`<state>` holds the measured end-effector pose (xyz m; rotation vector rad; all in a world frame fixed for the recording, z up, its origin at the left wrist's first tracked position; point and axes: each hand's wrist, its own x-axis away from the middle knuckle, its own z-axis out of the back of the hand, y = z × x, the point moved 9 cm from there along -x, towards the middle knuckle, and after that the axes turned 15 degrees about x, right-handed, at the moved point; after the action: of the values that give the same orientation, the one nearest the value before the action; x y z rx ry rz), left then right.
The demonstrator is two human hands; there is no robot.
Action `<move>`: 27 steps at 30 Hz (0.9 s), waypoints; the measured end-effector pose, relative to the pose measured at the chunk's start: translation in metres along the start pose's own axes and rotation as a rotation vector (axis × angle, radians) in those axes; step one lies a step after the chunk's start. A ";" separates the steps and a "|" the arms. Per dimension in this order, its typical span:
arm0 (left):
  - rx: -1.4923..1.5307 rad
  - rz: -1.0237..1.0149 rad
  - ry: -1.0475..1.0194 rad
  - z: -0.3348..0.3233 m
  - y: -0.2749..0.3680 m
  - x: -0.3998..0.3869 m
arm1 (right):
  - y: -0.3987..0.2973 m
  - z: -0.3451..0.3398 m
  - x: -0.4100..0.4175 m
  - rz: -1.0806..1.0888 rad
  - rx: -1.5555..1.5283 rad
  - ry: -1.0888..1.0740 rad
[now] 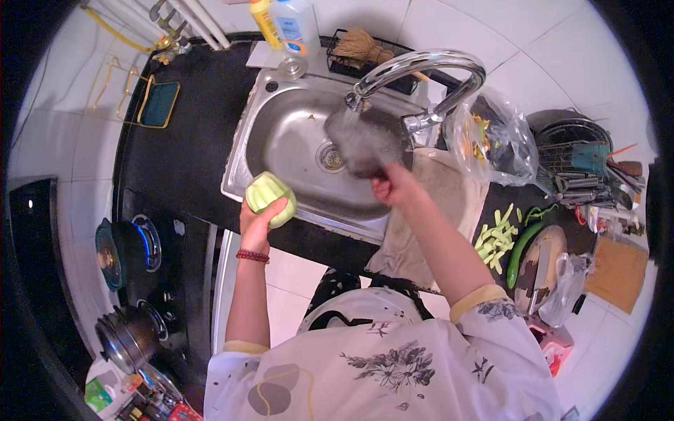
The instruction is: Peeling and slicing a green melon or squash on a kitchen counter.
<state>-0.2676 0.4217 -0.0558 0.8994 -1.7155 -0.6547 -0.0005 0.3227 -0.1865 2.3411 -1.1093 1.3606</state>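
My left hand (258,223) grips a pale green peeled gourd (271,197) at the front left edge of the stainless steel sink (279,152). Over the basin's right side, my right hand (390,185) is closed around the near end of a dark grey object (363,147). Motion blur and spray hide its exact kind. Water runs onto it from the curved chrome faucet (447,55). A drain strainer (331,158) shows in the basin floor, and a small green scrap (311,117) lies behind it.
A beige cloth (437,210) drapes over the counter right of the sink. Beyond it are a plastic bag of scraps (487,139), pale green strips (496,239), a green cucumber (524,252) and a knife on a round board (541,268). A lit gas burner (147,243) is at left.
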 end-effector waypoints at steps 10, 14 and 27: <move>0.061 -0.043 -0.016 0.008 0.031 -0.021 | 0.025 0.019 0.020 0.007 0.550 0.425; -1.132 -0.856 0.039 -0.033 0.088 0.000 | 0.018 0.008 0.032 0.013 0.507 0.395; -0.499 -0.420 -0.076 -0.030 0.062 -0.007 | -0.100 -0.001 0.088 0.690 1.358 0.880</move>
<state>-0.2533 0.4630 -0.0019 0.8815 -1.3358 -1.3424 0.0940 0.3484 -0.0967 1.2044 -0.7091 3.7078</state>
